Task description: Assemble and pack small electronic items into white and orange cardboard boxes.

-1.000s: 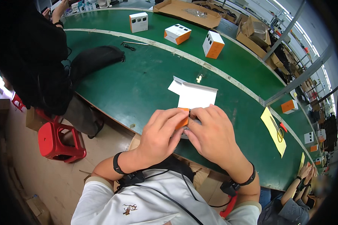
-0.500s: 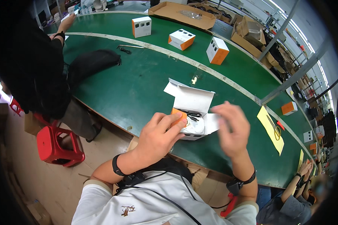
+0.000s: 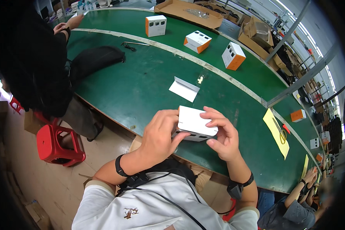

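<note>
Both hands now grip a small white box [image 3: 195,123] over the near edge of the green table [image 3: 142,84]: the left hand [image 3: 161,134] clasps its end at 9 o'clock, the right hand [image 3: 222,136] wraps the end at 3 o'clock, thumb under, fingers on top. Half a second ago the box lay open with its flap up and the right hand hung loose; now it is closed. A folded white card [image 3: 184,89] lies on the table at 12 o'clock from the box, apart from it.
</note>
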Demonstrator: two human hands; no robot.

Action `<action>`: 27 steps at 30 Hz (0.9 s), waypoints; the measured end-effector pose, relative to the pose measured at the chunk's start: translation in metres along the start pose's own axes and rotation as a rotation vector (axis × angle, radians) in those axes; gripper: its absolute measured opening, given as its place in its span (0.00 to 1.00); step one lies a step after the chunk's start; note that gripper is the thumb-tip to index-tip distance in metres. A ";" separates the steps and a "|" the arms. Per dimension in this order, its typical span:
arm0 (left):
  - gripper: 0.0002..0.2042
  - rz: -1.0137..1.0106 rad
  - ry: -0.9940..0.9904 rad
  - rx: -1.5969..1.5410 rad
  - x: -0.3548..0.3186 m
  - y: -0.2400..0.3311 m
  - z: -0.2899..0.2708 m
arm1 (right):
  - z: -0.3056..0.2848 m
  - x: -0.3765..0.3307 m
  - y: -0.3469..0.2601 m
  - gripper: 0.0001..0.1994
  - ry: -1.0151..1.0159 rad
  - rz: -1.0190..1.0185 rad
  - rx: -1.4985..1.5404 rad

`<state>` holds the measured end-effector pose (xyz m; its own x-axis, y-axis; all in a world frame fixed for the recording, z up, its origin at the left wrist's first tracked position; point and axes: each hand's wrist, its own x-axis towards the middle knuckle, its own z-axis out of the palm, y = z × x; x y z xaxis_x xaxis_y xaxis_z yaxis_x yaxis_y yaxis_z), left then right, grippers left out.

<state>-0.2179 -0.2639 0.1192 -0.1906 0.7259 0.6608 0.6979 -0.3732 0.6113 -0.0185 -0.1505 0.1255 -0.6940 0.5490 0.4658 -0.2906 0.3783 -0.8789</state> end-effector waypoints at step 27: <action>0.21 0.042 -0.318 -0.156 0.038 -0.031 -0.013 | -0.030 0.008 0.015 0.21 -0.003 -0.086 -0.606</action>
<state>-0.2557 -0.2324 0.1316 0.0778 0.8424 0.5333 0.5819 -0.4727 0.6618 -0.0088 -0.1183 0.1196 -0.6869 0.4961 0.5311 0.0801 0.7780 -0.6231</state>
